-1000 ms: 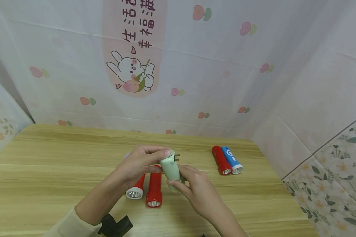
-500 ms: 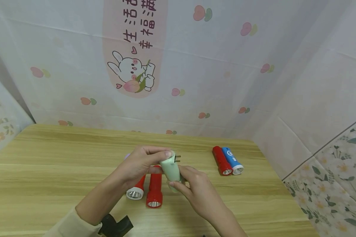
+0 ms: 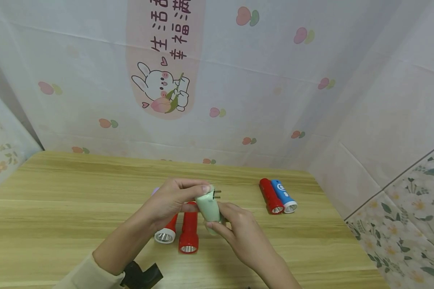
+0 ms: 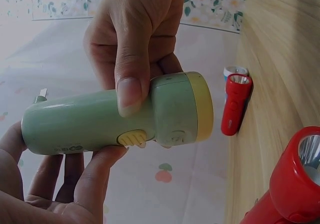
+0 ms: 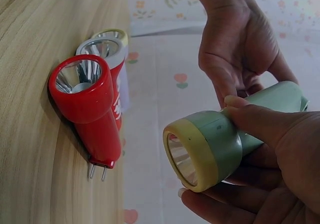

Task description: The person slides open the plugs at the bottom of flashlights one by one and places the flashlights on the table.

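Note:
A pale green flashlight (image 3: pixel 208 206) with a yellow rim is held above the table between both hands. My left hand (image 3: pixel 170 200) holds its tail end, with the thumb on top. From that end two metal prongs (image 3: pixel 217 194) stick out to the right. My right hand (image 3: pixel 240 228) grips the body close to the head, its thumb laid across it in the left wrist view. A ridged yellow switch (image 4: pixel 132 137) shows on the body there. The lens (image 5: pixel 181 159) faces outward in the right wrist view.
Below the hands lie a red flashlight (image 3: pixel 189 237), a red one with a white rim (image 3: pixel 164 235) and a partly hidden yellow-rimmed one (image 5: pixel 114 34). Farther right, a red flashlight (image 3: pixel 270 196) and a blue one (image 3: pixel 283 196) lie side by side on the wooden table (image 3: pixel 76 192).

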The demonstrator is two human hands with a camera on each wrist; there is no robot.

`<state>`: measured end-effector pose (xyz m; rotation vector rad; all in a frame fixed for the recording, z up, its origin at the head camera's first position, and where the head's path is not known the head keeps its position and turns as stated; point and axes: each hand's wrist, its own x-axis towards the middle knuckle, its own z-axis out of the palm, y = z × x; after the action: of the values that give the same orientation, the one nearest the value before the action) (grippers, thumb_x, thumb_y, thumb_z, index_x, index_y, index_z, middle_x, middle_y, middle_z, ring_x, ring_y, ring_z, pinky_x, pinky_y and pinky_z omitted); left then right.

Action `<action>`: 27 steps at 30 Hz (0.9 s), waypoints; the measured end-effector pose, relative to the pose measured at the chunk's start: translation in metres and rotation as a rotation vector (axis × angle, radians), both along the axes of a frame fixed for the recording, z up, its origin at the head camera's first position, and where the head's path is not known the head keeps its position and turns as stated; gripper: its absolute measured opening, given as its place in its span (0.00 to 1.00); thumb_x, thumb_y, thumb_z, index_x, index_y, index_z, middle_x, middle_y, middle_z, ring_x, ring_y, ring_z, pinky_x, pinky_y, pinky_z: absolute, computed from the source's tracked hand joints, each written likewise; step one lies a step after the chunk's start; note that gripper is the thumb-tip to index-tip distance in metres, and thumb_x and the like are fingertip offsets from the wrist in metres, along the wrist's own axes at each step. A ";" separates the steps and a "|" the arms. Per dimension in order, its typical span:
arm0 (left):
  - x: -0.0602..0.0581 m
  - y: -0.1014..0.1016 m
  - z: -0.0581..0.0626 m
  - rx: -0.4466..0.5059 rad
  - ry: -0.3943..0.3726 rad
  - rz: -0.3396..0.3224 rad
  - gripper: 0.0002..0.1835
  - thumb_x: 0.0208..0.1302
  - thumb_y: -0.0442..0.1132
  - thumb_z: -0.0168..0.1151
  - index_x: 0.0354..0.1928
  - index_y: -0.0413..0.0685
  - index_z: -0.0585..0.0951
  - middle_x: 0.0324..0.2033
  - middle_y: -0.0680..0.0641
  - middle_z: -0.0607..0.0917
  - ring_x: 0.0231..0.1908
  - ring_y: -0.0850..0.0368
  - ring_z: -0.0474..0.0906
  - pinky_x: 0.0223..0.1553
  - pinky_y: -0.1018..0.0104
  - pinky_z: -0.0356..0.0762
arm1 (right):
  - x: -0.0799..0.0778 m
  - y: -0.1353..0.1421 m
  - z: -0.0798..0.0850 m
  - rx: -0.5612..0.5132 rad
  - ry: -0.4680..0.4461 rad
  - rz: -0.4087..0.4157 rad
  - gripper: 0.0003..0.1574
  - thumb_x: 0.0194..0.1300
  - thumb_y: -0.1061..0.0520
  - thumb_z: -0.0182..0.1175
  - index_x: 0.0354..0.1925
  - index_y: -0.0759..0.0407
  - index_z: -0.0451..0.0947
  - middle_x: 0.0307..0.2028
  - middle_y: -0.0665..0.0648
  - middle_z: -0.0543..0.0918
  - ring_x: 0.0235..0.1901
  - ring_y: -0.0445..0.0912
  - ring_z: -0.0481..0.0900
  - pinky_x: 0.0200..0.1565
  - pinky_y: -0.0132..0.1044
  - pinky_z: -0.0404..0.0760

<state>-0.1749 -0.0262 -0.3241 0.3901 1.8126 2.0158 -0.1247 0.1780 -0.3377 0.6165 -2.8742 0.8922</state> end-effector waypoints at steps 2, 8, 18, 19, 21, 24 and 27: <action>0.000 0.000 0.000 0.002 0.000 0.004 0.21 0.69 0.43 0.64 0.58 0.37 0.82 0.60 0.40 0.83 0.61 0.48 0.77 0.60 0.49 0.82 | 0.000 0.000 0.000 0.000 -0.002 0.002 0.25 0.66 0.48 0.67 0.59 0.53 0.81 0.48 0.48 0.87 0.45 0.39 0.85 0.50 0.36 0.87; 0.000 0.001 -0.001 0.006 -0.002 0.008 0.21 0.69 0.43 0.63 0.58 0.37 0.83 0.60 0.40 0.83 0.60 0.48 0.77 0.61 0.47 0.81 | 0.000 0.000 -0.001 0.005 0.013 0.005 0.25 0.66 0.46 0.67 0.58 0.53 0.82 0.47 0.48 0.88 0.44 0.39 0.85 0.49 0.36 0.87; 0.000 0.001 -0.001 -0.006 -0.014 0.021 0.21 0.69 0.44 0.64 0.58 0.38 0.83 0.60 0.40 0.82 0.62 0.48 0.76 0.61 0.48 0.81 | 0.000 0.000 -0.002 -0.001 0.044 0.021 0.24 0.67 0.45 0.66 0.57 0.54 0.82 0.46 0.48 0.88 0.44 0.38 0.85 0.49 0.35 0.87; 0.000 0.001 -0.001 -0.006 -0.014 0.021 0.21 0.69 0.44 0.64 0.58 0.38 0.83 0.60 0.40 0.82 0.62 0.48 0.76 0.61 0.48 0.81 | 0.000 0.000 -0.002 -0.001 0.041 0.021 0.24 0.66 0.46 0.66 0.57 0.54 0.82 0.46 0.48 0.88 0.44 0.38 0.85 0.49 0.35 0.87; 0.000 0.002 -0.001 -0.006 -0.013 0.019 0.21 0.69 0.44 0.64 0.57 0.38 0.83 0.60 0.40 0.82 0.61 0.48 0.76 0.60 0.48 0.81 | 0.000 0.000 -0.002 0.001 0.042 0.024 0.24 0.66 0.46 0.67 0.57 0.55 0.82 0.46 0.48 0.88 0.44 0.39 0.85 0.48 0.35 0.88; 0.000 0.002 -0.002 -0.004 -0.012 0.016 0.21 0.69 0.44 0.64 0.57 0.38 0.83 0.60 0.41 0.82 0.61 0.48 0.76 0.60 0.49 0.82 | -0.001 0.000 -0.002 0.003 0.032 0.021 0.24 0.66 0.48 0.67 0.57 0.54 0.82 0.47 0.49 0.88 0.44 0.40 0.86 0.49 0.35 0.87; 0.000 0.003 -0.003 -0.003 -0.013 0.019 0.20 0.69 0.44 0.64 0.57 0.38 0.83 0.60 0.41 0.83 0.61 0.48 0.76 0.59 0.49 0.82 | -0.001 0.000 -0.002 0.002 0.030 0.016 0.24 0.65 0.49 0.68 0.57 0.54 0.82 0.47 0.49 0.88 0.44 0.40 0.86 0.49 0.34 0.87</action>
<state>-0.1750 -0.0233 -0.3269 0.3593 1.8182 2.0229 -0.1253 0.1780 -0.3395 0.6490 -2.8482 0.8744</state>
